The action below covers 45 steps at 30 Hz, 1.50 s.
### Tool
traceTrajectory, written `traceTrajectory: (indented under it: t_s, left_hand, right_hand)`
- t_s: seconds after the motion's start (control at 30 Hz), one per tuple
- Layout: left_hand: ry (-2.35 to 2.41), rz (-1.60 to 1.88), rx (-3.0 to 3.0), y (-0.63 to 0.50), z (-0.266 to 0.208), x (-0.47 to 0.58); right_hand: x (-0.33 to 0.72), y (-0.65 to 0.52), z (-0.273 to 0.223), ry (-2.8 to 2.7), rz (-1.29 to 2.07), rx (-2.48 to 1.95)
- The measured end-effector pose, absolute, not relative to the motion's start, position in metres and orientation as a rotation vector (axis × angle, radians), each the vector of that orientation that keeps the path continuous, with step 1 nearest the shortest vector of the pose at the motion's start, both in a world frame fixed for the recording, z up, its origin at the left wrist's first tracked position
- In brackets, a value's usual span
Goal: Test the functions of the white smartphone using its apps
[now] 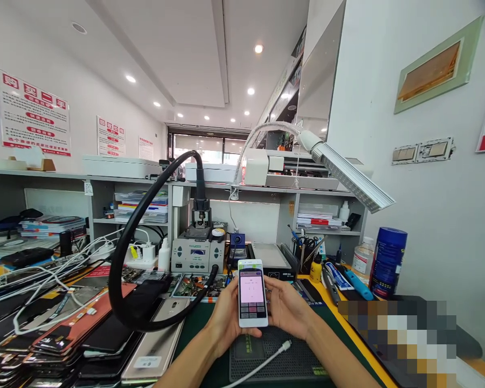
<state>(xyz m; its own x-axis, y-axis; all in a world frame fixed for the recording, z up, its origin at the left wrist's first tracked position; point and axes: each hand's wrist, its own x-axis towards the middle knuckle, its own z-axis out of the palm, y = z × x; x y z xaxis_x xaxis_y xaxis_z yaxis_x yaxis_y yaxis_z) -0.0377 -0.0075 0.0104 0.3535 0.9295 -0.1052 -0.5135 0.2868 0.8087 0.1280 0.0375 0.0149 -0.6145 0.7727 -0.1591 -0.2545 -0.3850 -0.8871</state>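
Between my two hands a white smartphone (251, 291) is held upright, its lit screen facing me with a pink panel and a row of dark keys. My left hand (225, 312) grips its left edge, fingers wrapped behind it. On the opposite edge my right hand (288, 304) closes round the phone; most of its fingers are hidden behind. Below the phone, a white cable (267, 362) lies with its plug end on a dark textured mat (299, 366), touching neither hand.
Piled phones and screens (60, 345) cover the left side, with a gold phone (153, 345) nearest. A thick black hose (123, 242) arches from the grey hot-air station (198, 253). At right stand a blue can (388, 261), a bottle (362, 256) and tools. A lamp (351, 175) hangs overhead.
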Motion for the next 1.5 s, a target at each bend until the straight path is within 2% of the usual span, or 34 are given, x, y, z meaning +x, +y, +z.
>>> traceTrajectory:
  t_s: [1.07,1.5]
  left_hand:
    - [0.689,1.057,0.774,-0.0088,0.0131,-0.0369]
    - [0.661,1.053,0.783,-0.0081,0.0103,-0.0390]
  right_hand:
    - [0.1299,0.0383,0.0183,-1.079,2.114,-0.730]
    - [0.1244,0.0353,0.0129,-1.129,1.966,-0.758]
